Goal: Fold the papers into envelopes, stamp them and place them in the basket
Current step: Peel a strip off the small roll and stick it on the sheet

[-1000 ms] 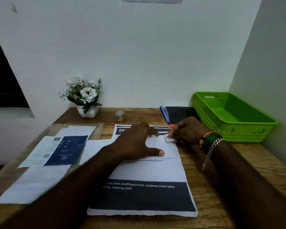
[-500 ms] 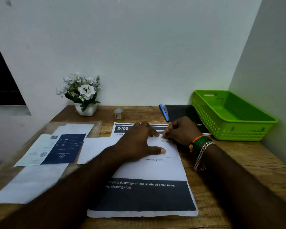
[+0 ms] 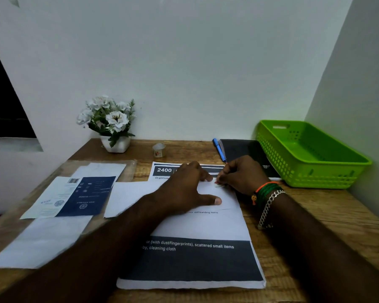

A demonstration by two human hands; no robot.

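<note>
hands: 2 | basket: 1 | pen: 1 | notebook: 1 | flowerpot: 1

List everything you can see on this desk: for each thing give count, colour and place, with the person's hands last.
Basket: one, green, back right.
Notebook: one, black, left of basket.
Pen: one, blue, beside notebook.
Flower pot: one, white, back left.
Small jar: one, pale, back centre.
Printed sheet: one, white and dark, centre.
Envelope: one, white, under hands.
Stamp: one, pale, at right fingertips.
Leaflet: one, blue and white, left.
Left hand: flat on envelope.
Right hand: pressing stamp.
</note>
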